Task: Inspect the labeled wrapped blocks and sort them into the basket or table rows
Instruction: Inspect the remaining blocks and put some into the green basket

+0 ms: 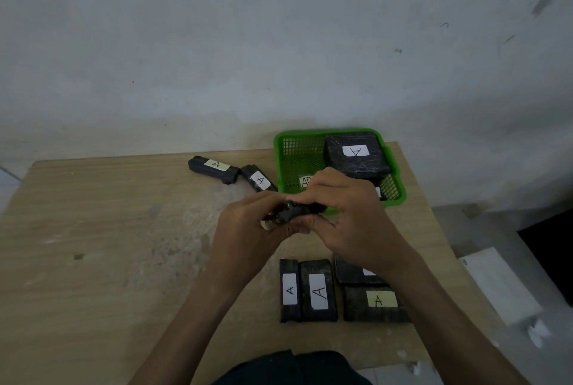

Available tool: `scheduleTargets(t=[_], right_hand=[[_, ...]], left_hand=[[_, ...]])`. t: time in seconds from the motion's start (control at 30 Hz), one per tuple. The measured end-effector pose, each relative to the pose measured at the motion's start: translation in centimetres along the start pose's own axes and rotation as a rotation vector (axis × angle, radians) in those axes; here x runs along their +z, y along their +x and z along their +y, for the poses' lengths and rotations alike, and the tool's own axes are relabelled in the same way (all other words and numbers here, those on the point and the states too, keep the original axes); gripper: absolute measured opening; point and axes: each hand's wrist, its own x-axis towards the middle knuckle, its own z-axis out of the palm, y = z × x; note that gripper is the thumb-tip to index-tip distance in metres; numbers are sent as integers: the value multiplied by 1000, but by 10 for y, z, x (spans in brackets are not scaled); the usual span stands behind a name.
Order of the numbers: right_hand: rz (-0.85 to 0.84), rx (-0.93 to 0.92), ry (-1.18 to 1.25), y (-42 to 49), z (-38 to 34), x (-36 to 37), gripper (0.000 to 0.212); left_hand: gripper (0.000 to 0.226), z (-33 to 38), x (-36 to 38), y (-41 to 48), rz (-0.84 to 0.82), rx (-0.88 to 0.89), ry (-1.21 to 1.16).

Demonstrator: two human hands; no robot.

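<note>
Open tabletop (pixel 93 245) on the left; green basket (pixel 310 133) far right, wrapped blocks (pixel 317 291) near right and beside it.

A pale grey-white plastered wall (pixel 279 27) fills the upper half of the view in dim, even light, with dark scuffs toward its upper right and a yellowish stain along its base. Against it stands a light wood-grain worktop (pixel 93 245), its surface worn and blotched pale near the middle. To the right and lower down lies a grey floor (pixel 483 229) with a flat white slab (pixel 499 285), small white scraps (pixel 538 333) and a dark shape (pixel 552 257) at the edge.
</note>
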Motion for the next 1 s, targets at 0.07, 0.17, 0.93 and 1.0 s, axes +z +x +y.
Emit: scheduleTargets(t=[0.07, 0.17, 0.93, 1.0], right_hand=[[-15, 21, 25, -1, 1, -1, 29], [-64, 90, 62, -2, 0, -1, 32], [156, 956, 187, -33, 100, -7, 30], [59, 859, 70, -38, 114, -5, 48]], left_hand=[[38, -1, 0, -1, -14, -12, 24], [36, -3, 0, -4, -6, -24, 85], [51, -69, 39, 16, -193, -159, 231], [47, -80, 49, 27, -242, -187, 220]])
